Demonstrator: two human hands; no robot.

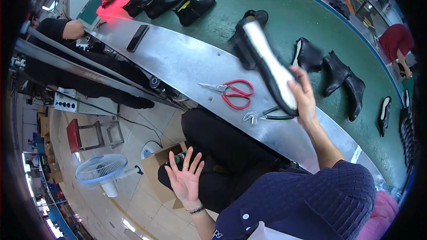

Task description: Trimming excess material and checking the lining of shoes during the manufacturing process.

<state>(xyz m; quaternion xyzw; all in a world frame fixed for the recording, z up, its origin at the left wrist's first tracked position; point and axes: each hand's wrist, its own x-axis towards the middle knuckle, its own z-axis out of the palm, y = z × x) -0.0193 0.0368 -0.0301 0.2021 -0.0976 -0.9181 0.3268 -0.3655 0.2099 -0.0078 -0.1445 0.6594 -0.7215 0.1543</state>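
My right hand (304,94) grips a black boot (266,53) by its heel end. The boot is tipped so its white underside faces up, and its far end is a little blurred above the metal ledge (178,58). My left hand (187,182) is empty over my lap, palm up and fingers spread. On the ledge lie red-handled scissors (235,92), blades pointing left. Pliers (262,115) with dark handles rest just below the held boot, partly covered by it. Further left on the ledge is a black phone (138,38).
Several black boots stand or lie on the green belt (231,2) beyond the ledge, including a left group (193,10) and a right pair (342,78). Co-workers sit at left and far right. A fan (101,169), red stool (74,135) and cardboard box (158,171) are on the floor.
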